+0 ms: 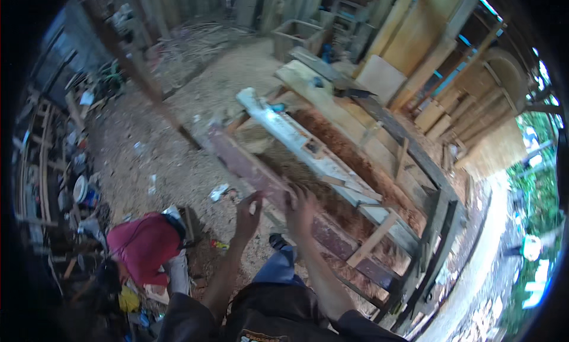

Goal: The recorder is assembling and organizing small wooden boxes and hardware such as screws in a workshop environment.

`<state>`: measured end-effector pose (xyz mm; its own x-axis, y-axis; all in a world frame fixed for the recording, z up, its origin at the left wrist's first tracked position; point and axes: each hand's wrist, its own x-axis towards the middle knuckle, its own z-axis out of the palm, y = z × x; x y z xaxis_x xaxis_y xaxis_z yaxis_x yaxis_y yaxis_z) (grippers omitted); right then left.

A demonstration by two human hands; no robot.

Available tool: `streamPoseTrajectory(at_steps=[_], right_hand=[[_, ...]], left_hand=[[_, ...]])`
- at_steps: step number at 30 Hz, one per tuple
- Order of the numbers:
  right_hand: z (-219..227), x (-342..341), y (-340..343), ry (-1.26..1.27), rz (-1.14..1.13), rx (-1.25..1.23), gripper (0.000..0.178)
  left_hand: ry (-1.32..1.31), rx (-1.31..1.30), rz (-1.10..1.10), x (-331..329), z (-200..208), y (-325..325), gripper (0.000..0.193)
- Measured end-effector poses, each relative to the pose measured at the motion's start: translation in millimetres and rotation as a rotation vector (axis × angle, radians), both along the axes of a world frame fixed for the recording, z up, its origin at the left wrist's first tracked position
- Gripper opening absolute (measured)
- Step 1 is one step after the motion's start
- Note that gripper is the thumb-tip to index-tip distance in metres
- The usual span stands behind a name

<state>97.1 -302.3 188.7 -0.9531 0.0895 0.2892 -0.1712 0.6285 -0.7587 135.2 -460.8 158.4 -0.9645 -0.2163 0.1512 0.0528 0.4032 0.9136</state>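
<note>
A long maroon plank [252,170] runs slantwise across the front of a timber bench frame. My left hand [248,216] is at its near edge, thumb and fingers drawn together in a pinch. Something small and reddish shows at those fingertips, too blurred to name. Close by on the right, my right hand [301,211] lies over the plank with its fingers bent down; motion blur hides whether they grip anything. Beyond the plank, a pale whitish beam [296,141] lies roughly parallel to it.
A person in a red shirt [144,247] bends low at the left. A wooden crosspiece [373,238] bridges the bench's right part. A slanting post [133,72] rises at the left. Boards [424,31] lean at the back right. A wooden box [293,38] stands at the back.
</note>
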Motion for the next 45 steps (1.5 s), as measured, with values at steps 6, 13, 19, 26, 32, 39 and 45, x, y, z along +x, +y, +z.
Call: streamPoseTrajectory(at_steps=[6, 13, 19, 26, 32, 39, 45], right_hand=[[-62.3, 73.9, -22.6, -0.275, 0.050, 0.018, 0.030], [-31.5, 54.8, -171.6, -0.318, 0.315, 0.039, 0.029], [-54.9, -40.2, -365.6, -0.219, 0.526, 0.033, 0.035], [-11.0, -100.5, -615.5, -0.184, 0.925, 0.053, 0.036], [-59.9, -178.3, -830.5, -0.192, 1.083, 0.180, 0.042], [-138.3, -348.4, -1077.4, -0.228, 0.960, 0.113, 0.042], [-101.8, -536.8, -1153.6, -0.271, 0.582, -0.105, 0.043]], left_hand=[[0.008, -0.081, 0.056, 83.0, -17.8, -60.5, 0.026], [-0.227, 0.231, 0.321, 99.8, -14.5, -214.4, 0.028], [-0.099, 0.276, 0.409, 40.7, -12.5, -369.1, 0.029], [-0.053, 0.292, 0.853, 39.4, 11.5, -559.1, 0.031], [-0.042, 0.347, 1.128, 5.3, -32.8, -706.5, 0.031], [-0.167, 0.259, 1.080, -135.1, -96.8, -942.7, 0.031], [-0.220, 0.343, 0.863, -320.3, -42.1, -1091.1, 0.035]])
